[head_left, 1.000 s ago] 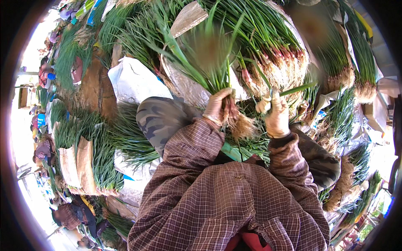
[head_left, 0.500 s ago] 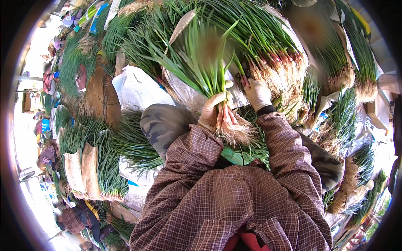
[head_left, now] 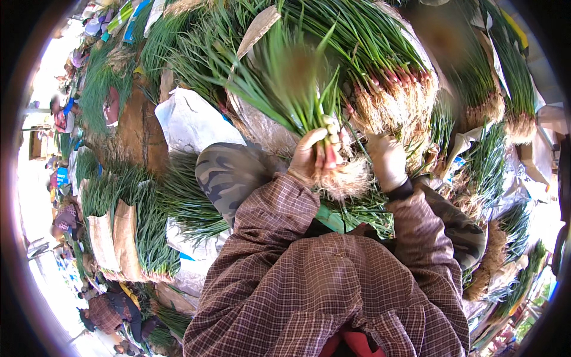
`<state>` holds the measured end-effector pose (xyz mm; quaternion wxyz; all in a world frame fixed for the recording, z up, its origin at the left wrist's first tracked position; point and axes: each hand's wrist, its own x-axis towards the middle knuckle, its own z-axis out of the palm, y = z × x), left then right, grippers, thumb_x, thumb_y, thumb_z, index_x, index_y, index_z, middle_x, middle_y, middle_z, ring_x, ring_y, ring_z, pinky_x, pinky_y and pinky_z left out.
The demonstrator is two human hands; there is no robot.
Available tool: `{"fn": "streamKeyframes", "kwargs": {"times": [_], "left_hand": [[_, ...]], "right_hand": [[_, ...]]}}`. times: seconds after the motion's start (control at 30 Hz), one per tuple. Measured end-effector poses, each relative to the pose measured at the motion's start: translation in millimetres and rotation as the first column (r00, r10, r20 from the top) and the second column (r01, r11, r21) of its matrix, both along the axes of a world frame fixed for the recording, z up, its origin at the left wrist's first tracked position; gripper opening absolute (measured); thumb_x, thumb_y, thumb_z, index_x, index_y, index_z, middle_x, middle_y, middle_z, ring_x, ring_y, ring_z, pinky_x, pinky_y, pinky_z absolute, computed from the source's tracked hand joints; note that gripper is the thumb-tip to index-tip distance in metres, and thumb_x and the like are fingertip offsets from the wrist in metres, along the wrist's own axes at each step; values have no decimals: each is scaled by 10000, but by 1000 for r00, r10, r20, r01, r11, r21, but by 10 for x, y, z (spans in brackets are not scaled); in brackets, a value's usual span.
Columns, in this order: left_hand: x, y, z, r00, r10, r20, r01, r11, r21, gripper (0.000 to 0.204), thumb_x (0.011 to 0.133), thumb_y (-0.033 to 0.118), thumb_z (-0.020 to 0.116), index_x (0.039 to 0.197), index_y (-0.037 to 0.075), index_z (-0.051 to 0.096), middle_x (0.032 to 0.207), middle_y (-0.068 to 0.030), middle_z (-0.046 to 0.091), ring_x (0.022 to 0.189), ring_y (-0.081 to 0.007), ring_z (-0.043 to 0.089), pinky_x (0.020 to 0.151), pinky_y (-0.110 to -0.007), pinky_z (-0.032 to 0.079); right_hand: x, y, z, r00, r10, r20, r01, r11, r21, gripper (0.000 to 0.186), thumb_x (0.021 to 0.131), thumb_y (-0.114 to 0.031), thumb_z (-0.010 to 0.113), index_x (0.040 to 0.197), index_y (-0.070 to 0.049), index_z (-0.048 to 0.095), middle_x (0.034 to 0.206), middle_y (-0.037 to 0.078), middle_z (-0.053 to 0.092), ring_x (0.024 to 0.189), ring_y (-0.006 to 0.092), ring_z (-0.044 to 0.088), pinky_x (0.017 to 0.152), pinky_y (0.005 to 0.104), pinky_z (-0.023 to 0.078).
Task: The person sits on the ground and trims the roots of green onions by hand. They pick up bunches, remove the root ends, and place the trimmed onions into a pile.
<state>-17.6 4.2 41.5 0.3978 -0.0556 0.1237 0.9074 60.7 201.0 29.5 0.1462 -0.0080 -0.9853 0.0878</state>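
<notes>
My left hand (head_left: 306, 156) is wrapped round a bunch of spring onions (head_left: 297, 110) just above their reddish bases. The green leaves fan up and to the left, and the pale roots (head_left: 345, 179) hang below the fist. Beside the roots, on the right, my right hand (head_left: 388, 159) wears a light glove and is blurred by motion. Its fingers are smeared, so whether they pinch anything does not show. A thin dark strand runs close by its fingertips. Just beyond it lies a thick row of spring onions (head_left: 395, 98) with roots toward me.
My camouflage-clad knees (head_left: 223, 178) flank the work. A white sack (head_left: 193, 122) lies at the left. More spring onion piles (head_left: 193, 190) spread around, some wrapped in brown sheets (head_left: 125, 238). Another person (head_left: 110, 312) bends at the lower left.
My right hand has drawn back from the onion row, down and to the right. The bunch in my left hand has shifted slightly right, its leaves swaying.
</notes>
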Motion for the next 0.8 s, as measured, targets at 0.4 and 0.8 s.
{"fn": "streamKeyframes", "kwargs": {"times": [0.4, 0.8], "left_hand": [[135, -37, -247, 997, 49, -67, -63, 971, -231, 239, 935, 161, 536, 1151, 62, 514, 972, -72, 596, 770, -193, 637, 549, -308, 565], [64, -171, -229, 992, 10, -124, -75, 847, -526, 213, 919, 169, 542, 1039, 1, 594, 814, -108, 647, 577, -195, 626, 545, -374, 577]], "right_hand": [[-638, -631, 162, 959, -39, 281, 277, -79, -958, 194, 936, -153, 626, 992, 29, 665, 661, 18, 628, 477, 73, 543, 404, 220, 423], [235, -186, 637, 998, 63, -7, 13, -311, -950, 242, 926, -249, 644, 957, -9, 667, 856, 65, 682, 707, 133, 619, 721, 282, 497]]}}
